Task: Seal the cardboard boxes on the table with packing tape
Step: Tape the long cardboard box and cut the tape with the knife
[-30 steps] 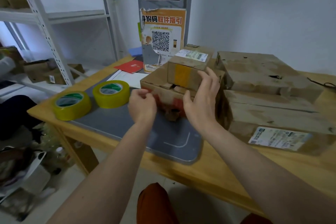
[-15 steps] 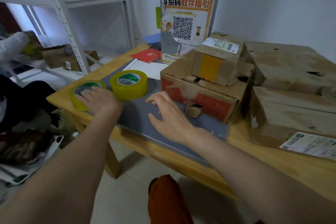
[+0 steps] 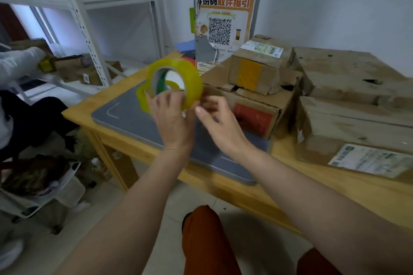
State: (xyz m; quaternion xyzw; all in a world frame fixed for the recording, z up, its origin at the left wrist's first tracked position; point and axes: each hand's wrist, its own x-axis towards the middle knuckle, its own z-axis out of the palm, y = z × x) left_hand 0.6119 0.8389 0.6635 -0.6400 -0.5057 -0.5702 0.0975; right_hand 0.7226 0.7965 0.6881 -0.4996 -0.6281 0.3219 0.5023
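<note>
I see yellow tape roll [image 3: 178, 82] upright, held above the table; worn cardboard boxes [image 3: 257, 96] stacked beside (flaps unsealed).

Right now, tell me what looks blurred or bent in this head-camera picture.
Head view: the raised yellow packing tape roll, the left hand gripping it and the right hand beside it are motion-smeared; the white metal shelf upright leans from wide-angle distortion; the brown cardboard boxes stay fairly sharp.
</note>
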